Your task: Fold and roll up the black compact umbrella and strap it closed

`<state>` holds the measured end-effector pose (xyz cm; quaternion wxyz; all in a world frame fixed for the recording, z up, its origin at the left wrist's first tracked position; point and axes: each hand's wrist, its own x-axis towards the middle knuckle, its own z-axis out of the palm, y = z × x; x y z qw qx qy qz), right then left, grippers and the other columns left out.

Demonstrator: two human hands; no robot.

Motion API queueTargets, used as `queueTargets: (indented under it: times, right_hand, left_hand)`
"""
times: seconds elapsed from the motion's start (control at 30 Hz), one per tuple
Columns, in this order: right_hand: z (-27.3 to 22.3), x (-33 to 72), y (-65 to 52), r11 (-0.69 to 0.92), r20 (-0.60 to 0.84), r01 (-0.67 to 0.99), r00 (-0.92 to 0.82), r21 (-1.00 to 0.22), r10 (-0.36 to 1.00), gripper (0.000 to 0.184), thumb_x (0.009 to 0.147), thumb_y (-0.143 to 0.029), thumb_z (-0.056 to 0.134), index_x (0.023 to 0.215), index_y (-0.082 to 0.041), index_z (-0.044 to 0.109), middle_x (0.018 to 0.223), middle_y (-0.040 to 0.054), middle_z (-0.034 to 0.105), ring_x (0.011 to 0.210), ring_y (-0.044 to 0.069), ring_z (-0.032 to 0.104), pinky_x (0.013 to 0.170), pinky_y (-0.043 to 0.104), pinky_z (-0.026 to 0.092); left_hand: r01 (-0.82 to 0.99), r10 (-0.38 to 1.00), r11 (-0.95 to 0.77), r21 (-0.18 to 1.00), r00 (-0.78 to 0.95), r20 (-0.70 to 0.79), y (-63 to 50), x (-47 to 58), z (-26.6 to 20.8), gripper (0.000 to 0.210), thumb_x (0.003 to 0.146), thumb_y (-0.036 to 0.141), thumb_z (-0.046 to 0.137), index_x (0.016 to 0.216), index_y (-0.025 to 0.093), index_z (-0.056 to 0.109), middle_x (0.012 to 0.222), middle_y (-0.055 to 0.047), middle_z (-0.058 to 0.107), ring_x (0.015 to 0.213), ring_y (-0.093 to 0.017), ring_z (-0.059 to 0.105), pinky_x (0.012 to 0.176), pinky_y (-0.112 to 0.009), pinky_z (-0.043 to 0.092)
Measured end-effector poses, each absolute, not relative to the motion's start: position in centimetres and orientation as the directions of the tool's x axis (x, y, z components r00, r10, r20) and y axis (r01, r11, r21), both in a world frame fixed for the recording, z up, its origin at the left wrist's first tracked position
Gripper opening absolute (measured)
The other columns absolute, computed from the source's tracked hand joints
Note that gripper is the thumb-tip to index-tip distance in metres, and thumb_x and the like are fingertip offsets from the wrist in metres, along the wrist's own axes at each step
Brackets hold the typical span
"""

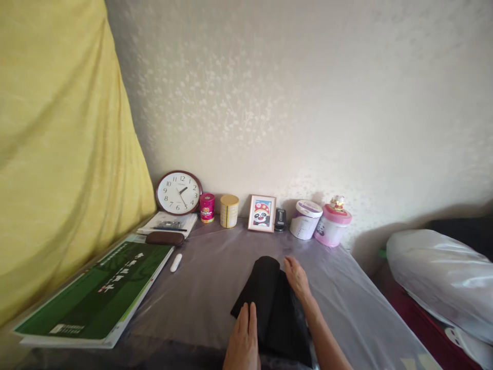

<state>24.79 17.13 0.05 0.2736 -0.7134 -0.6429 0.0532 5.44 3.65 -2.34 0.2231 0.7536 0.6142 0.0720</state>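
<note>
A black folded cloth point(265, 293) lies on the table near its front edge, with one part folded over the other along a lengthwise line. My left hand point(243, 334) rests at the cloth's near left side, fingers straight and laid along it. At the far right corner, my right hand point(297, 277) touches or nearly touches the cloth's edge. Its fingers reach forward, slightly bent, and nothing shows gripped between them. What kind of garment or piece the cloth is, I cannot tell.
Along the wall stand a clock point(179, 192), a pink can point(207, 208), a yellow-lidded can point(229, 210), a picture frame point(262, 213) and two tubs point(306, 220). Left lie a green book point(92, 288), a brown case point(165, 238) and a white stick-like object point(176, 262). Plastic-wrapped bundle point(439, 277) sits right.
</note>
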Motion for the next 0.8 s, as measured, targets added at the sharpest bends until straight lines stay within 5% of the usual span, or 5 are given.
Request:
queueTargets:
  times: [0.23,0.43,0.63,0.8]
  right_hand:
    - [-2.6,29.9,10.2,-0.055,0.277,0.956,0.138,-0.288,0.951,0.031,0.079,-0.019,0.041,0.101,-0.022,0.064,0.102,0.0092,0.066,0.088,0.022,0.064,0.077,0.03,0.045]
    - [-1.7,27.5,7.9,-0.2,0.131,0.802,0.326,-0.564,0.936,0.038,0.084,-0.044,0.035,0.092,-0.019,0.063,0.082,0.0067,0.069,0.079,0.022,0.065,0.069,0.028,0.045]
    - [-0.9,26.2,7.4,-0.169,0.211,0.77,0.367,-0.616,0.906,0.038,0.078,-0.047,0.042,0.095,-0.017,0.058,0.089,0.0107,0.067,0.085,0.026,0.063,0.074,0.034,0.044]
    - [0.6,25.5,8.1,-0.087,0.085,0.537,0.287,-0.839,0.954,0.034,0.073,-0.048,0.049,0.082,-0.017,0.06,0.079,0.0076,0.067,0.078,0.026,0.063,0.066,0.033,0.047]
  left_hand:
    - [0.879,0.945,-0.247,0.409,0.312,-0.1,2.6,4.8,-1.0,0.078,0.068,0.001,0.036,0.138,0.006,0.003,0.148,-0.016,0.014,0.136,-0.023,0.017,0.11,-0.035,0.024]
    - [0.864,0.943,-0.269,0.427,0.325,-0.064,2.4,4.7,-0.5,0.075,0.07,0.002,0.034,0.138,0.003,0.003,0.148,-0.019,0.014,0.136,-0.024,0.017,0.11,-0.037,0.024]
    - [0.858,0.946,-0.281,0.429,0.322,-0.026,2.2,4.6,-1.0,0.076,0.069,0.001,0.033,0.139,0.004,0.005,0.148,-0.018,0.015,0.136,-0.023,0.018,0.109,-0.038,0.025]
    - [0.868,0.949,-0.274,0.414,0.313,-0.03,2.3,4.6,-0.8,0.082,0.064,-0.001,0.036,0.139,0.005,0.003,0.148,-0.017,0.015,0.136,-0.024,0.019,0.109,-0.036,0.027]
